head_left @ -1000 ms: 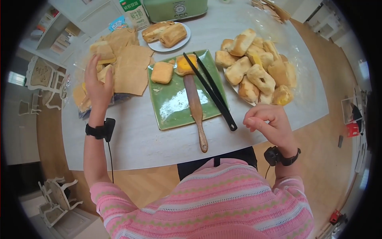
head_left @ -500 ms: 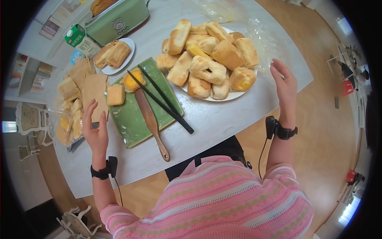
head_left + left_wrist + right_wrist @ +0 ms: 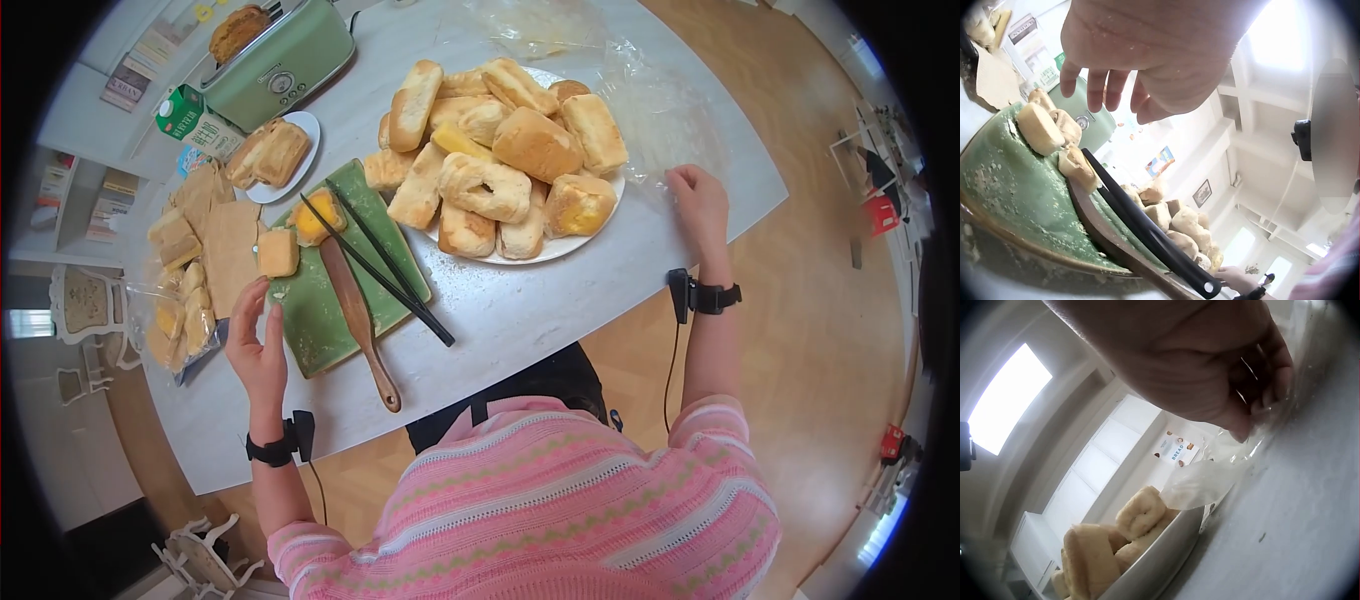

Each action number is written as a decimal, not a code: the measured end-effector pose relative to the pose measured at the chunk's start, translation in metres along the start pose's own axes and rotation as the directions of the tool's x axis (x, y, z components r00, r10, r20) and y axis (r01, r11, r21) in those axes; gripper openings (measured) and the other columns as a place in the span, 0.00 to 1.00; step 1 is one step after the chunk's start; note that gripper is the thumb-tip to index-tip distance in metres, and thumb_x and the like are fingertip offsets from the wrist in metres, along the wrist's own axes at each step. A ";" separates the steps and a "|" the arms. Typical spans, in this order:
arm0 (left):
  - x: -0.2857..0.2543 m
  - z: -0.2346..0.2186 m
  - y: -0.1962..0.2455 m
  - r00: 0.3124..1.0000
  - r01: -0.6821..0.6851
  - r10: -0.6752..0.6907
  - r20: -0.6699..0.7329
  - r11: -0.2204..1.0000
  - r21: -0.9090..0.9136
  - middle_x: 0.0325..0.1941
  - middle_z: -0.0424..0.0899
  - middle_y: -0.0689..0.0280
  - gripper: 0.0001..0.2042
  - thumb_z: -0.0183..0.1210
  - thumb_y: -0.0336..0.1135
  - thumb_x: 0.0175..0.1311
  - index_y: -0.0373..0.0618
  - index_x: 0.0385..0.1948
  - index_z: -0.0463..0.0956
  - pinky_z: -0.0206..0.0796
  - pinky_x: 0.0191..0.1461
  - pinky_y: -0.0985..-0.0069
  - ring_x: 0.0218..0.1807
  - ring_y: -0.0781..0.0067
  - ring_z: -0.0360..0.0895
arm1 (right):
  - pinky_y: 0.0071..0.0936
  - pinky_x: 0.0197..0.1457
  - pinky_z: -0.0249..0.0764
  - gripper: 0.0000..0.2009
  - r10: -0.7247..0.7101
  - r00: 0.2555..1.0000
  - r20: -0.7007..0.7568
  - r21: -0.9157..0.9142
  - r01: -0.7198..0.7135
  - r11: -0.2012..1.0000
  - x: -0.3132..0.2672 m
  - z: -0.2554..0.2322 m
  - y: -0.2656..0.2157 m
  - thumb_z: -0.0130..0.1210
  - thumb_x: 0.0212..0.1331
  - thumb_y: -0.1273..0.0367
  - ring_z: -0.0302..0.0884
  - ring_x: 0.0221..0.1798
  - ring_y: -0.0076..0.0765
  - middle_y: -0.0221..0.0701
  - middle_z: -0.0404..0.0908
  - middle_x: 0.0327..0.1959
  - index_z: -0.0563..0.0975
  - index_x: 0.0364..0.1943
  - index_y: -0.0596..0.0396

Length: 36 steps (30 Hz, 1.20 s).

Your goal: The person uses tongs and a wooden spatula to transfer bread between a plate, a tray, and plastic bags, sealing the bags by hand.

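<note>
My right hand (image 3: 700, 215) pinches the edge of a crumpled clear plastic bag (image 3: 655, 130) beside the heaped bread plate. In the right wrist view its curled fingertips (image 3: 1241, 428) meet the film, which trails toward the plate rim. My left hand (image 3: 258, 345) hovers empty with relaxed fingers by the left edge of the green square plate (image 3: 318, 345). On that plate lie a square bun (image 3: 278, 252), an egg-topped bun (image 3: 313, 222), a wooden spatula (image 3: 347, 295) and black tongs (image 3: 405, 295); the spatula and tongs stick out past its near edge.
A white plate (image 3: 530, 258) carries a heap of bread rolls. Far left are bagged bread pieces (image 3: 185, 310) and brown paper (image 3: 232, 235). Behind stand a green toaster (image 3: 290, 70) with bread in it, a milk carton (image 3: 200, 122) and a small plate of pastries (image 3: 305, 130).
My right hand has moved from near the tongs to the plastic bag and curled on its edge. The left hand has come back from the bagged bread. The head view has turned rightward.
</note>
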<state>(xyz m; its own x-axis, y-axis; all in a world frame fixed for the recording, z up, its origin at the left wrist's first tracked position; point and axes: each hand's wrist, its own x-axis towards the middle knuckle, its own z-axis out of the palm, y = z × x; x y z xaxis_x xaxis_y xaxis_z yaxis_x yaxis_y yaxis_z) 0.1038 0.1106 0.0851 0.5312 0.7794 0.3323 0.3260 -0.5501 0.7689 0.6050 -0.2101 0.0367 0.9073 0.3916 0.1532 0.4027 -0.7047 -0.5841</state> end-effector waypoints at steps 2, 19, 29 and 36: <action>-0.006 0.001 0.008 1.000 0.022 -0.022 0.000 1.000 -0.001 0.63 0.79 0.59 0.16 0.59 0.25 0.68 0.39 0.57 0.76 0.64 0.70 0.67 0.66 0.66 0.74 | 0.30 0.43 0.76 0.11 -0.018 0.992 -0.125 0.104 0.031 0.994 -0.005 -0.006 0.003 0.62 0.61 0.62 0.84 0.36 0.36 0.35 0.87 0.34 0.85 0.38 0.54; -0.065 0.072 0.110 0.967 0.172 0.058 0.249 0.574 -0.801 0.69 0.70 0.45 0.35 0.54 0.34 0.74 0.39 0.77 0.43 0.63 0.69 0.59 0.71 0.48 0.69 | 0.37 0.39 0.78 0.14 -0.984 0.063 -0.165 0.372 0.928 -0.002 -0.199 0.035 -0.254 0.59 0.38 0.71 0.80 0.38 0.42 0.35 0.81 0.35 0.80 0.35 0.59; -0.101 -0.008 0.041 0.869 0.242 -0.490 -0.060 0.529 -0.813 0.43 0.85 0.52 0.15 0.46 0.38 0.79 0.34 0.50 0.74 0.81 0.42 0.64 0.43 0.52 0.87 | 0.34 0.56 0.73 0.15 -0.789 0.613 -0.034 0.640 0.620 0.454 -0.184 0.047 -0.276 0.64 0.56 0.75 0.79 0.52 0.46 0.39 0.83 0.49 0.82 0.49 0.58; -0.113 -0.025 0.002 0.946 0.125 -0.318 -0.067 0.545 -0.829 0.40 0.87 0.54 0.11 0.53 0.34 0.75 0.35 0.46 0.78 0.79 0.39 0.67 0.37 0.62 0.86 | 0.22 0.45 0.78 0.11 -0.607 0.441 0.661 0.728 -0.180 0.662 -0.187 0.069 -0.285 0.59 0.67 0.73 0.82 0.38 0.24 0.32 0.85 0.38 0.80 0.51 0.62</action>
<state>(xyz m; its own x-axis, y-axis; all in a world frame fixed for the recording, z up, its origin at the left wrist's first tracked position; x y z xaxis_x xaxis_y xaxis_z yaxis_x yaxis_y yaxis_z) 0.0247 0.0293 0.0629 0.3466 0.9319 0.1065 -0.4044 0.0460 0.9134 0.3122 -0.0420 0.1196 0.0757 0.9916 -0.1052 0.0150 -0.1066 -0.9942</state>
